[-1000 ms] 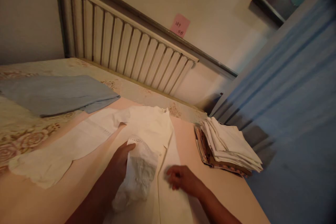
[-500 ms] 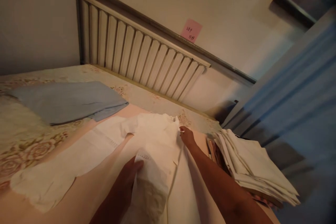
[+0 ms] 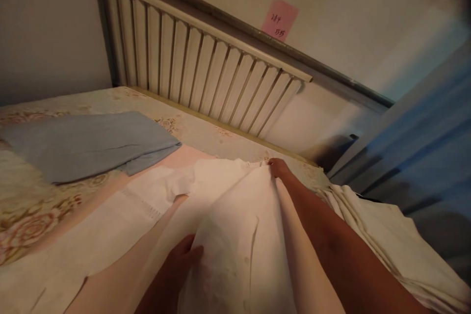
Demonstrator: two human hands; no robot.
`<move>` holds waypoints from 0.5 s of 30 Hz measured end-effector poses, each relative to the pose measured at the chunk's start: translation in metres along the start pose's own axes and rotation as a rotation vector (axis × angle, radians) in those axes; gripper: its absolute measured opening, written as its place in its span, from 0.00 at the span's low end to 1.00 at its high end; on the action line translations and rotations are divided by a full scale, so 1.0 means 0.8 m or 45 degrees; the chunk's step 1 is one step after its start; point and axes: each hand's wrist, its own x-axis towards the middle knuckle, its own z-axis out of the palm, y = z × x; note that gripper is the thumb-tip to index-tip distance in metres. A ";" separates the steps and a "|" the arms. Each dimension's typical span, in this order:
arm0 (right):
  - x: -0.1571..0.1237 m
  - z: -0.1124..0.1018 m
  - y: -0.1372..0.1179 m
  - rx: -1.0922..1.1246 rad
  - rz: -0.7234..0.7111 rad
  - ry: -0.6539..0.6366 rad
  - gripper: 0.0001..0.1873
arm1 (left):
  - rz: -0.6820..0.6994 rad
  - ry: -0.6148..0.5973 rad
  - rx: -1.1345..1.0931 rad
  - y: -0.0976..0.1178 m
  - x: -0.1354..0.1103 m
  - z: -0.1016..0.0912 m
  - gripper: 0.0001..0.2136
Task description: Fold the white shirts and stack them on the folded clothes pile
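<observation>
Laid out over a pink sheet (image 3: 117,279), close to its far edge: white garment (image 3: 235,221), lightly creased; collar end toward that far edge, body running down toward the near edge and out of view; on its front, a thin slit-like line and small button-like dots; stretched out toward the sheet's left edge, a white sleeve (image 3: 110,235) with a faint row of marks across it; grasping the left side of the garment's body, thumb on top: left hand (image 3: 186,250); pinching the garment's top edge near the collar, by the sheet's far edge: right hand (image 3: 278,169), fingertips partly hidden; around the sheet, a floral cover (image 3: 37,225); on its far left part, folded blue-grey cloth (image 3: 99,144), right end lapping the sheet; to the right, beside the right arm (image 3: 342,245), pile of cream cloths (image 3: 405,250), folded; along the cover's far edge, ribbed radiator (image 3: 198,68); on the wall above, pink note (image 3: 280,19), handwritten; far right, blue curtain (image 3: 423,157).
</observation>
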 end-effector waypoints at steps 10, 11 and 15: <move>-0.042 0.006 0.062 -0.086 0.043 0.127 0.18 | 0.305 -0.043 0.631 -0.021 0.019 -0.010 0.22; -0.051 0.006 0.064 -0.089 0.034 0.146 0.17 | 0.320 -0.029 0.679 -0.021 0.018 -0.010 0.22; -0.100 0.011 0.060 -0.096 -0.072 0.170 0.18 | 0.353 0.027 0.875 -0.017 0.015 -0.011 0.23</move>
